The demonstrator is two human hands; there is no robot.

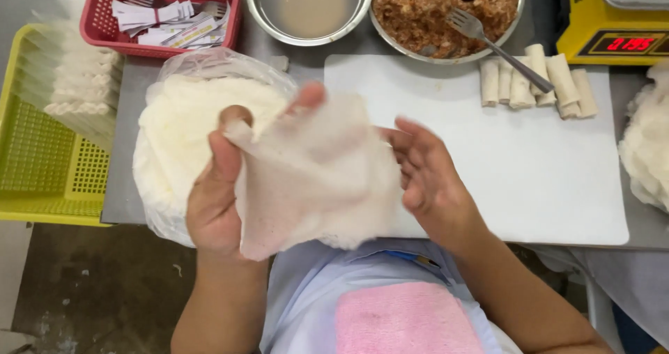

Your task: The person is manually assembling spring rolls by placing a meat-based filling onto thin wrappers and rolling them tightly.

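Note:
My left hand (pixel 212 194) pinches a thin, translucent white wrapper sheet (pixel 313 180) between thumb and fingers, holding it up over my lap. My right hand (pixel 425 169) is at the sheet's right edge, fingers spread and touching it. Just behind my left hand lies a round stack of wrappers (pixel 181 127) in a clear plastic bag. A white cutting board (pixel 529 166) lies ahead on the right, with several rolled spring rolls (pixel 536 82) at its far edge.
A metal bowl of brown minced filling (pixel 432 9) holds a fork (pixel 498 47). Beside it is a metal bowl of cloudy liquid (pixel 306 9). A red basket (pixel 160 12) with paper slips, a yellow-green basket (pixel 49 138), a yellow scale (pixel 613 26) and another wrapper stack (pixel 648 145) surround the board.

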